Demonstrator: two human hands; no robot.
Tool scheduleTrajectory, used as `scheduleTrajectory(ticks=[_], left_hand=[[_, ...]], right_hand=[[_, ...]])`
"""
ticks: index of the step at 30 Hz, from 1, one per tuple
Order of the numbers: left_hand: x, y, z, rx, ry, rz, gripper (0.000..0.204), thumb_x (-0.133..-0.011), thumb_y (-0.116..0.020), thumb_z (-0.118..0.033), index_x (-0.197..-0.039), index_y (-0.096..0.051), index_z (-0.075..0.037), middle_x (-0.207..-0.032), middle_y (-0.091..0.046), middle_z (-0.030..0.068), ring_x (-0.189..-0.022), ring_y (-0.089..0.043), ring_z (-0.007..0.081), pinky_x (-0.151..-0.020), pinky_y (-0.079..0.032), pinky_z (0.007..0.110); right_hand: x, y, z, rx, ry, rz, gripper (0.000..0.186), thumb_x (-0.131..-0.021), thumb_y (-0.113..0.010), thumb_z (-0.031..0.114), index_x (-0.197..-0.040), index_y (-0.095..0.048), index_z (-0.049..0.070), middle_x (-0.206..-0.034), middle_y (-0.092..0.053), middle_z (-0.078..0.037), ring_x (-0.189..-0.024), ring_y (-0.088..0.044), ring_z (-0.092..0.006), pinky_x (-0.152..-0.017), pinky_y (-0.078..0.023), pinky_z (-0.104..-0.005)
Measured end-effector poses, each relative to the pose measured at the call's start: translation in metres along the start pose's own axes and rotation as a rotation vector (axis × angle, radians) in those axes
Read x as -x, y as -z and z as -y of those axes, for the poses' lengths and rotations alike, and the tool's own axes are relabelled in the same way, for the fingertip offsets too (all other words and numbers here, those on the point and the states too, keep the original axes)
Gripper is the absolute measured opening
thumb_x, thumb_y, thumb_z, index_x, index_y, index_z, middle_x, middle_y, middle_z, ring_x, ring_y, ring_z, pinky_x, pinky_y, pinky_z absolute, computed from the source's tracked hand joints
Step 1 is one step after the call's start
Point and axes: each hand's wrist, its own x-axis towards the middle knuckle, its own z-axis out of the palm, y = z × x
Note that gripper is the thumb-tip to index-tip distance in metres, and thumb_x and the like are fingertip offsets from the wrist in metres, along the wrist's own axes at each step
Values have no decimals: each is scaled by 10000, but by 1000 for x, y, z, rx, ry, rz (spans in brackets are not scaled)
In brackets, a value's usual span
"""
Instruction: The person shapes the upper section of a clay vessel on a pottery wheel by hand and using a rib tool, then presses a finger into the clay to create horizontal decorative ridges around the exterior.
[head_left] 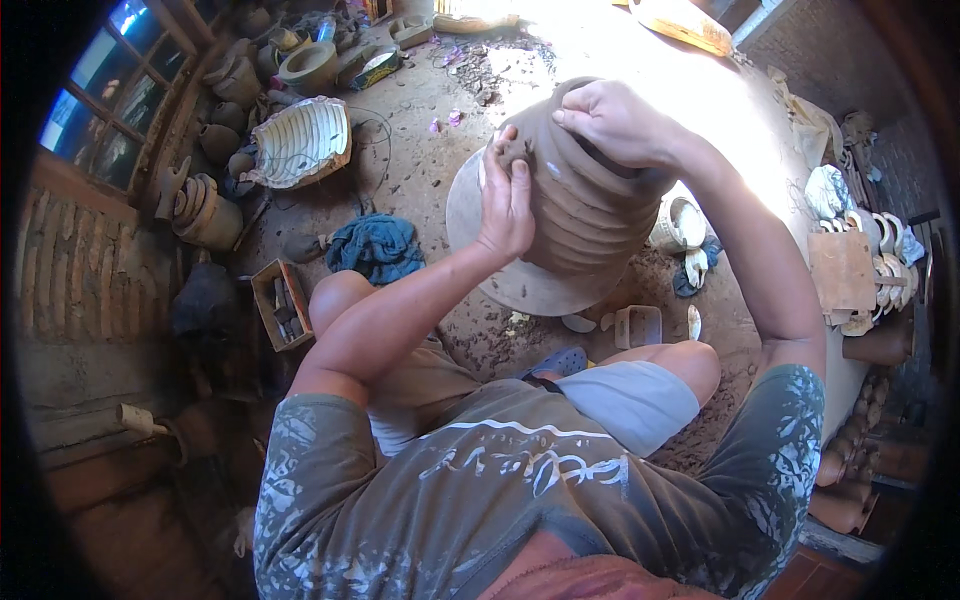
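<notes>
A large brown clay pot (585,225) with stacked horizontal ridges stands on a pale round board (470,215). At its upper left, my left hand (505,200) has thumb and fingers closed round a small dark lump of clay (516,152), against the pot's wall. My right hand (615,125) is curled closed at the top of the pot, thumb and fingertips pinched on the rim; the inside is mostly hidden behind it.
Around me lie a white ribbed mold (300,140), a blue cloth (372,250), a wooden tool box (280,305), a white bucket (680,220) and a small plastic container (638,326). Pots and bowls (305,70) crowd the back left; stacked pieces (865,270) line the right side.
</notes>
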Motion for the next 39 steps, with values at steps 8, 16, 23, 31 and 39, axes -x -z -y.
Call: scheduleTrajectory(ticks=[8, 16, 23, 31, 39], left_hand=[[-44, 14, 13, 24, 35, 110, 496, -1201, -283, -302, -1450, -594, -6, -1411, -608, 195, -1347, -561, 301, -1178, -398, 416], [-47, 13, 14, -16, 27, 123, 498, -1203, -283, -296, -1476, -570, 6, -1409, -603, 183, -1379, -546, 298, -1206, -380, 406], [-24, 18, -6, 36, -13, 59, 446, -1188, -347, -285, -1448, -553, 12, -1363, -636, 203, -1295, -595, 283, -1121, -442, 413], [31, 32, -95, 337, 392, 735, 481, -1165, -445, -415, -1254, -641, 15, -1022, -686, 79, -914, -637, 149, -802, -504, 308], [15, 23, -108, 231, 394, 816, 486, -1126, -565, -456, -1173, -648, 21, -932, -669, 91, -839, -635, 175, -783, -523, 327]], right_hand=[[39, 10, 12, 214, 185, 77, 305, -1031, -649, 223, -841, -616, -14, -810, -644, -189, -748, -617, -383, -735, -520, -456], [94, 39, -3, 469, 476, 53, 141, -974, -684, 131, -863, -644, 54, -848, -629, -103, -805, -648, -324, -724, -523, -457], [155, -21, 29, 292, 225, -551, 196, -873, -811, 98, -1040, -746, 18, -913, -715, -109, -768, -700, -270, -666, -577, -388], [169, -87, 57, 167, 240, -563, 454, -827, -807, 26, -1243, -693, -116, -951, -700, -143, -825, -693, -307, -716, -582, -392], [183, -89, 61, -56, 88, -632, 302, -885, -788, -1, -1178, -740, -56, -962, -744, -165, -862, -731, -313, -733, -592, -386]])
